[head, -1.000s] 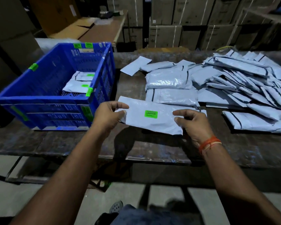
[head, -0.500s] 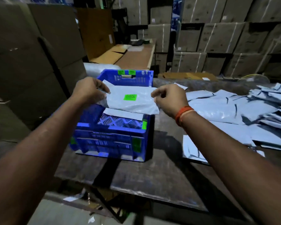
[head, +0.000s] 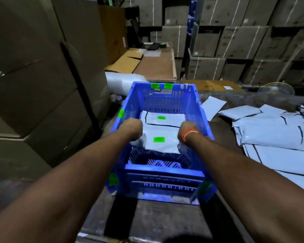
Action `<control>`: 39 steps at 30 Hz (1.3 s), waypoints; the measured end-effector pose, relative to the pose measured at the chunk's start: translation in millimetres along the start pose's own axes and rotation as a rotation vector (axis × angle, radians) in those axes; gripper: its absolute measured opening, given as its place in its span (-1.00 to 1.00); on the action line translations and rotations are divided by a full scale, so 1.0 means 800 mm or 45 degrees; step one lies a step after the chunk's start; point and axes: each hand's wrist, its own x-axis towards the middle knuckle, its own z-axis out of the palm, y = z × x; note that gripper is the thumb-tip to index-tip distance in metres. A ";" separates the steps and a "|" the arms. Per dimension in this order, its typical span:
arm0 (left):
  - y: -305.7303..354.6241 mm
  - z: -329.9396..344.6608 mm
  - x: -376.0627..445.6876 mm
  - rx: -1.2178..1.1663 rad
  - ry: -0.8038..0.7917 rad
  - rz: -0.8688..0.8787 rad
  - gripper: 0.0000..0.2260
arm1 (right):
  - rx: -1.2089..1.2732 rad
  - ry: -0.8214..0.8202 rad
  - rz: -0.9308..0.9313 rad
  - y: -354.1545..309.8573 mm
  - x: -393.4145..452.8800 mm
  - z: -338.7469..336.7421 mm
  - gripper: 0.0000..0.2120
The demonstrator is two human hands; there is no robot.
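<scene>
the labelled mailer bag point(head: 162, 146) is now down inside the blue crate point(head: 203, 125), lying flat with its green sticker facing up, just in front of another labelled bag point(head: 167, 120) that already rests toward the crate's far wall. the two bags overlap a little at that edge. a second ago the bag was held over the table near the loose pile, and half a second ago it hung above the crate's near rim, so the carry is over and the bag has dropped below the rim

the left hand point(head: 132, 128) grips the bag's left end and the right hand point(head: 187, 130) grips its right end. the plastic bunches under both fists, though the fingertips are hidden behind the knuckles. an orange band point(head: 189, 133) sits on the right wrist

judging from this, the placing is all but done. what remains is to let go and pull both hands up clear of the crate walls

outward from the crate, the worn table point(head: 165, 221) carries it, and the heap of grey bags point(head: 274, 137) waits to the right, well apart from the crate. stacked cardboard boxes point(head: 33, 81) stand to the left and behind
</scene>
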 end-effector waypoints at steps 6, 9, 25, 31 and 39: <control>0.000 0.048 0.039 0.087 -0.238 -0.011 -0.65 | -0.323 -0.237 0.078 -0.008 0.027 0.031 -0.56; 0.003 0.059 0.048 0.119 -0.323 0.084 -0.68 | -0.520 -0.378 -0.006 -0.009 0.030 0.042 -0.56; 0.020 0.009 0.026 0.067 -0.563 -0.057 -0.65 | -0.556 -0.360 -0.197 -0.012 0.011 0.018 -0.56; 0.104 -0.083 -0.022 -0.267 0.103 0.094 -0.74 | -0.011 0.195 -0.336 0.013 -0.016 -0.055 -0.69; 0.268 -0.106 -0.072 -0.650 0.553 0.199 -0.81 | 0.414 0.506 -0.301 0.212 -0.084 -0.113 -0.75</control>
